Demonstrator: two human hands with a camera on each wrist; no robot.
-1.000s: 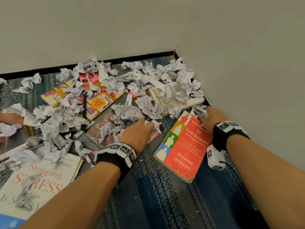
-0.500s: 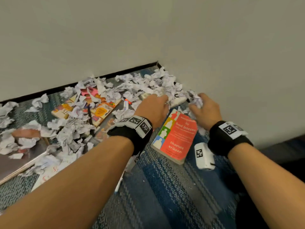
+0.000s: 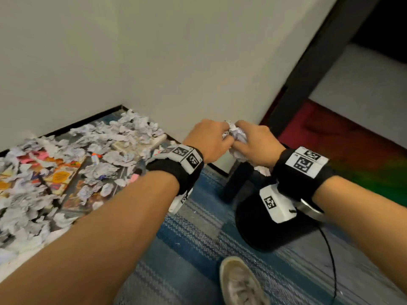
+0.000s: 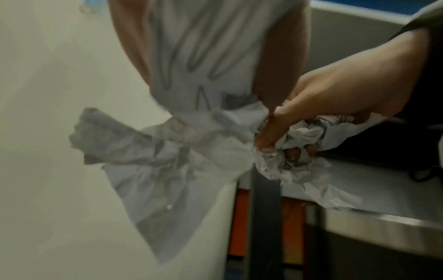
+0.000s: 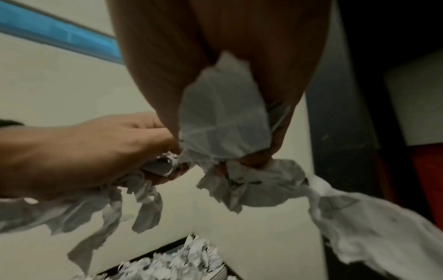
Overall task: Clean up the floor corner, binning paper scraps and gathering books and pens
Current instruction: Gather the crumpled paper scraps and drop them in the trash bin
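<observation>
Both hands are raised and pressed together, gripping a wad of crumpled paper scraps (image 3: 236, 137). My left hand (image 3: 223, 137) curls round its left side, and my right hand (image 3: 242, 143) round its right side. Loose ends of paper (image 4: 167, 151) hang below the left fingers. More paper (image 5: 225, 121) trails from the right palm. The wad is just above a black bin (image 3: 259, 230) with a metal rim (image 4: 383, 221). A heap of scraps (image 3: 123, 137) still covers books (image 3: 59, 176) and an orange-capped marker (image 3: 95, 156) in the floor corner.
White walls meet at the corner behind the heap. A black upright post (image 3: 308, 62) stands right of the hands, with a red surface (image 3: 341, 139) beyond it. A black cable (image 3: 331, 252) runs past the bin. A person's shoe (image 3: 240, 282) rests on the blue striped carpet.
Both hands left the heap with scraps in them, rose and swung right, and came together over the bin. The red book has dropped out of sight.
</observation>
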